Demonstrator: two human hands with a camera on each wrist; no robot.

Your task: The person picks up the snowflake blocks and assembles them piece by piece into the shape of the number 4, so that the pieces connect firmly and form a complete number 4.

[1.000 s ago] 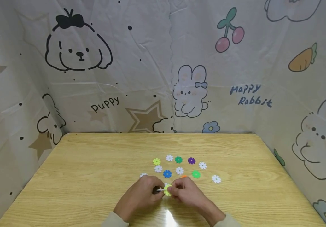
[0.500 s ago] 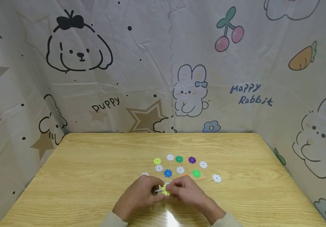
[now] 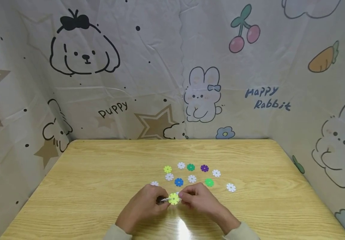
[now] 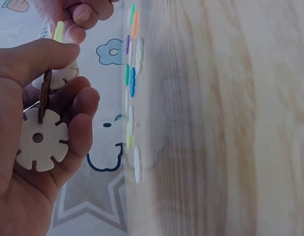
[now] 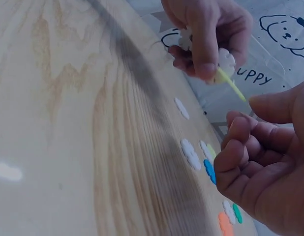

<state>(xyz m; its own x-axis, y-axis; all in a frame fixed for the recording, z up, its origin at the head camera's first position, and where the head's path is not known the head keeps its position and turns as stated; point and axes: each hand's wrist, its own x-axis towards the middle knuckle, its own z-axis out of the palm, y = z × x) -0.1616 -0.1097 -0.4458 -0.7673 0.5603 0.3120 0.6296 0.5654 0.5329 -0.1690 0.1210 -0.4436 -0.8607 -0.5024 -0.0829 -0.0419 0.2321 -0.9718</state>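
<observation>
My left hand (image 3: 148, 203) grips a small cluster of joined notched plastic discs. In the left wrist view it holds a white disc (image 4: 53, 137) low in the palm, joined to a brown disc (image 4: 45, 93) seen edge-on; another white disc (image 4: 63, 74) shows under the thumb. A yellow notched disc (image 3: 174, 199) sticks out from the left fingers toward the right hand. My right hand (image 3: 201, 198) has curled fingers, with thumb and forefinger tips at the yellow disc's right rim. In the right wrist view the yellow disc is edge-on, spanning both hands.
Loose notched discs lie flat beyond the hands: a blue disc (image 3: 179, 182), a light green disc (image 3: 209, 182), a purple disc (image 3: 204, 168), a dark green disc (image 3: 191, 167), a yellow one and several white ones. An orange disc (image 5: 225, 223) lies near the right hand. Printed cloth walls border the wooden table (image 3: 100, 173).
The right thumb has slid off the yellow disc's face to its right rim, so more of that disc shows. The left hand and its cluster have shifted slightly left.
</observation>
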